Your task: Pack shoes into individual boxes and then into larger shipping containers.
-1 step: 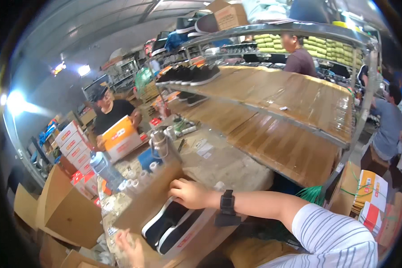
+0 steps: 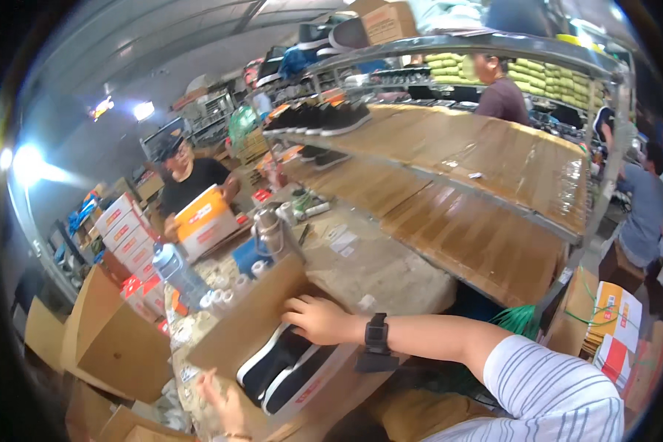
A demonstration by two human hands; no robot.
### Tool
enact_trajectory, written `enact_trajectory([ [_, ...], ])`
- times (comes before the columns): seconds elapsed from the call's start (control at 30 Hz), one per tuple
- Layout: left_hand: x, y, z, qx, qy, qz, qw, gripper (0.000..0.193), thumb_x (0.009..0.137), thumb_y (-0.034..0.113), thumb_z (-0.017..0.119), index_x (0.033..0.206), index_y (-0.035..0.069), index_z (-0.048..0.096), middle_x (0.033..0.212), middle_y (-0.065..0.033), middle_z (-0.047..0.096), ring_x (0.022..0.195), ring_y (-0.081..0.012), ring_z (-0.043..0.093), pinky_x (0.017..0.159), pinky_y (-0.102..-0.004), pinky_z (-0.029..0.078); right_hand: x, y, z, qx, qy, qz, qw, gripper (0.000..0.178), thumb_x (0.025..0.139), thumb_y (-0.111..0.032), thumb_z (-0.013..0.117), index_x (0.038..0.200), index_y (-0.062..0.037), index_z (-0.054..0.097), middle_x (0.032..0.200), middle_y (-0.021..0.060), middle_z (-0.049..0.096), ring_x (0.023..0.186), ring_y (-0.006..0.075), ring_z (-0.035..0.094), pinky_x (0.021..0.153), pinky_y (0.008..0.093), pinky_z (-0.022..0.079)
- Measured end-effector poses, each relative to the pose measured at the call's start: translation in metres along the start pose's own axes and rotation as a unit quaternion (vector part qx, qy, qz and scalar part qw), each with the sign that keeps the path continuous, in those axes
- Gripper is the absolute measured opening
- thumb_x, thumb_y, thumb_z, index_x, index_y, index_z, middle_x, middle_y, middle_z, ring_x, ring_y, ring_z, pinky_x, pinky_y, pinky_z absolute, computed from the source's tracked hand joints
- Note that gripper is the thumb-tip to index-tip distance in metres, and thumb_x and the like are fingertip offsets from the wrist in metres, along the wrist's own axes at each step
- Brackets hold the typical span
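Observation:
A pair of black shoes (image 2: 293, 368) with white soles lies on its side, sole edges showing, in a shoebox (image 2: 335, 368) whose brown lid flap (image 2: 247, 313) stands up on the far side. My right hand (image 2: 318, 320), wearing a black watch, reaches across from the right. Its fingers curl over the far end of the shoes, against the lid's inner side; the fingertips are partly hidden. Left of the box's near end is my left hand (image 2: 225, 401), slightly blurred, fingers apart and holding nothing.
Thread spools (image 2: 217, 300), a water bottle (image 2: 177, 272) and a metal jug (image 2: 272, 234) stand beyond the box on the worktable (image 2: 390, 276). A rack (image 2: 486, 202) rises behind. Across the table a person (image 2: 191, 180) holds an orange-white box. Large cartons (image 2: 121, 342) stand left.
The view has shifted slightly, so everything sits a little to the right. My left hand has turned a little; my right hand stays at the shoes.

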State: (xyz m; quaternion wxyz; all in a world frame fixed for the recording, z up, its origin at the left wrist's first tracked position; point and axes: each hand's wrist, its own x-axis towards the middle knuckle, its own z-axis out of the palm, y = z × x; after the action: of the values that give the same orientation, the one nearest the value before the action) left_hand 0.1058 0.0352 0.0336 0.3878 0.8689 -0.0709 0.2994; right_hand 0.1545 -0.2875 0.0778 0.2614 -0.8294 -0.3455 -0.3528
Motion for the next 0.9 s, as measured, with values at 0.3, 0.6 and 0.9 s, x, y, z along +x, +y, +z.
enact_trajectory([
  [0.3, 0.0, 0.05, 0.038, 0.117, -0.04, -0.041, 0.991, 0.096, 0.064, 0.015, 0.08, 0.137, 0.008, 0.019, 0.145, -0.0278, 0.01, 0.138, -0.0393, 0.006, 0.11, -0.0484, 0.018, 0.028, 0.065, -0.038, 0.003, 0.136, 0.185, 0.973, 0.011, 0.075, -0.016, 0.059, 0.074, -0.0052, 0.063, 0.076, 0.018, 0.06, 0.078, 0.036, 0.059, 0.067, 0.0448, 0.047],
  [0.6, -0.019, 0.035, 0.036, -0.03, 0.072, 0.072, 0.994, 0.05, 0.069, 0.005, 0.069, 0.116, 0.003, 0.054, 0.117, -0.0186, 0.055, 0.11, -0.0335, 0.051, 0.095, -0.04, 0.038, -0.051, 0.09, 0.022, 0.201, -0.068, 0.238, 0.948, 0.049, 0.086, -0.02, 0.06, 0.128, -0.0009, 0.043, 0.119, 0.0199, 0.055, 0.099, 0.0317, 0.06, 0.085, 0.0379, 0.048],
  [0.9, 0.01, 0.061, -0.026, 0.227, -0.345, 0.143, 0.9, 0.058, 0.071, 0.044, 0.069, 0.121, 0.016, 0.059, 0.125, -0.0176, 0.054, 0.122, -0.031, 0.047, 0.104, -0.0501, 0.03, 0.01, 0.052, -0.041, 0.067, -0.414, -0.05, 0.907, 0.087, 0.061, -0.049, 0.077, 0.134, -0.0135, 0.045, 0.134, 0.027, 0.04, 0.123, 0.0373, 0.041, 0.101, 0.0481, 0.032],
])
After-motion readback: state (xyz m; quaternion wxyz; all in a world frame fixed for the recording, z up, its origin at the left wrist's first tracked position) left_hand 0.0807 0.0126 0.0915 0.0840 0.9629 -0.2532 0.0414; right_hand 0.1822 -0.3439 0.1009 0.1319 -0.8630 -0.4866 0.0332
